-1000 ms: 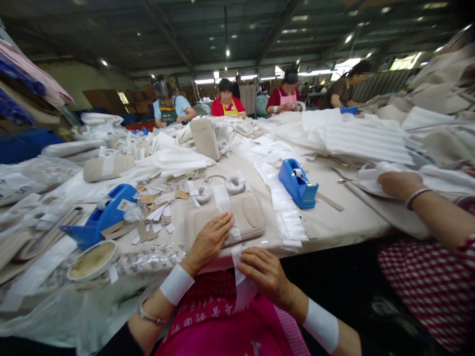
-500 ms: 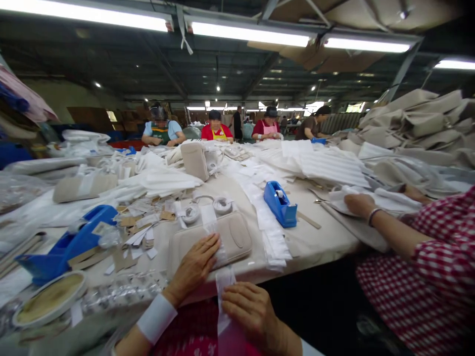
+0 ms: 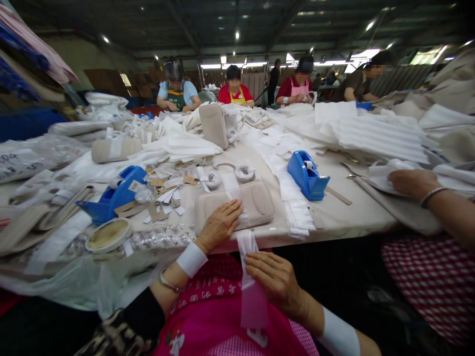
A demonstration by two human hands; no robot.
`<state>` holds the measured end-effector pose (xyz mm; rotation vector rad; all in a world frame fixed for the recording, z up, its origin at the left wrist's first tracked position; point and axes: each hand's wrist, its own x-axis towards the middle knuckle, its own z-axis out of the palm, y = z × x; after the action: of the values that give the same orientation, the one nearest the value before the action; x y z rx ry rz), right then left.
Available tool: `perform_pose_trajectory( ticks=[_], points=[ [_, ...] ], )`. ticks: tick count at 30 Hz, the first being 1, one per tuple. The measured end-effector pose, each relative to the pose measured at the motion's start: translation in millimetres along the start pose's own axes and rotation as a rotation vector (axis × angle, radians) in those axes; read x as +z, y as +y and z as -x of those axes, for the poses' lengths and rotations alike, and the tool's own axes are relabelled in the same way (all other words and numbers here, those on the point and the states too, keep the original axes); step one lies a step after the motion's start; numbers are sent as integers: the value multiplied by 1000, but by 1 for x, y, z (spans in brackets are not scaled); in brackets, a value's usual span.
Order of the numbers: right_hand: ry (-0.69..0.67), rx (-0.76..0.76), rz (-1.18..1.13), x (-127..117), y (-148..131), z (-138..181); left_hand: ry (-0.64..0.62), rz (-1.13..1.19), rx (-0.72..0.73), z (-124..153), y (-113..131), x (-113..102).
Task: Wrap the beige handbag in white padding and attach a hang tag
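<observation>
My left hand (image 3: 220, 222) lies flat on a beige padded bag (image 3: 256, 202) near the table's front edge, fingers stretched out. A white translucent strip (image 3: 232, 185) crosses the middle of the bag and passes under those fingers. Its lower end, the hanging strip (image 3: 253, 306), drops over the edge in front of the pink apron. My right hand (image 3: 276, 282) is closed at this hanging part, fingers together and the thumb hidden behind. Two white wrapped coils (image 3: 245, 172) sit just behind the bag, joined to its straps.
Blue tape dispensers stand on the right (image 3: 308, 175) and left (image 3: 113, 195). A round tin (image 3: 109, 235), paper tags (image 3: 170, 183) and stacked white foam sheets (image 3: 371, 128) lie about. A co-worker's hand (image 3: 415, 183) handles white material at right. Other people sit across the table.
The view has tilted down and shifted left, showing more of the apron and arms. Both hands keep nearly the same places on the bag and strip.
</observation>
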<state>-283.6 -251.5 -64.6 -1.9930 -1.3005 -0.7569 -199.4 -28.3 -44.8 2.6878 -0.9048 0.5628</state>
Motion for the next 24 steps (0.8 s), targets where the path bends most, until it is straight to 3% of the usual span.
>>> perform_pose_trajectory(
  ticks=[7, 11, 15, 20, 24],
  points=[
    [-19, -22, -16, -16, -6, -21, -5, 4, -17, 0, 2, -1],
    [-18, -6, -48, -42, 1, -66, -4, 11, -28, 0, 4, -3],
    [-14, 65, -73, -54, 32, -126, 26, 26, -29, 1, 4, -3],
    [-55, 200, -138, -29, 92, -185, 57, 89, -55, 3, 1, 2],
    [-168, 312, -2, 4, 132, -205, 108, 179, -147, 4, 0, -1]
  ],
)
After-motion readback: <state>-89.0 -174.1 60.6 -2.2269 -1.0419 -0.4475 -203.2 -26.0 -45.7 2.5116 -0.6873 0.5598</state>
